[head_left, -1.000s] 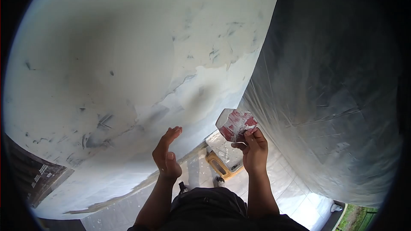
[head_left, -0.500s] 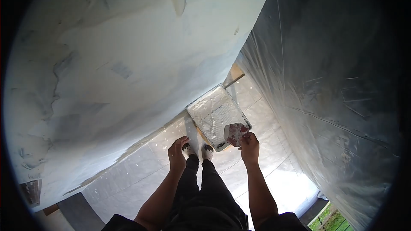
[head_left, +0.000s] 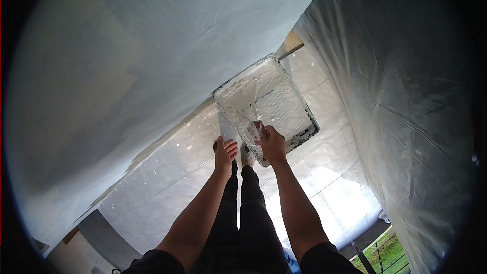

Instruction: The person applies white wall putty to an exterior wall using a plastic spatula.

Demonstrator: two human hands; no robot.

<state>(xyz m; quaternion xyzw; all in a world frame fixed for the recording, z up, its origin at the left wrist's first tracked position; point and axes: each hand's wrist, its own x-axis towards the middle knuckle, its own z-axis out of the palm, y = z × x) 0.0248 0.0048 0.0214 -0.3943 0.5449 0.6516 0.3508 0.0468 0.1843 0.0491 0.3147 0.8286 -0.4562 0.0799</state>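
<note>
A flat reddish scraper [head_left: 255, 132] smeared with white is gripped in my right hand [head_left: 274, 144], over the near left part of a large rectangular tray [head_left: 310, 117]. Thick white paste [head_left: 264, 83] coats the tray's inside, heaped at the far end and ridged on the right. Dark stains mark the rim. My left hand [head_left: 224, 157] hovers left of the tray's near corner, fingers loosely bent and apart with nothing in them. Below the hands are my legs and spotted footwear [head_left: 248, 157].
A pale, patchily coated wall [head_left: 127, 71] slopes along the left, close by the tray. Clear plastic sheeting [head_left: 406, 122] hangs at the right. White-spattered sheeting [head_left: 177, 152] covers the floor. A wooden piece [head_left: 291, 44] lies beyond the tray; a railing and grass [head_left: 390, 253] show lower right.
My right hand has moved the scraper leftward across the tray and turned it more edge-on. My left hand has risen and shifted right, its fingers more visible. The whole view has shifted.
</note>
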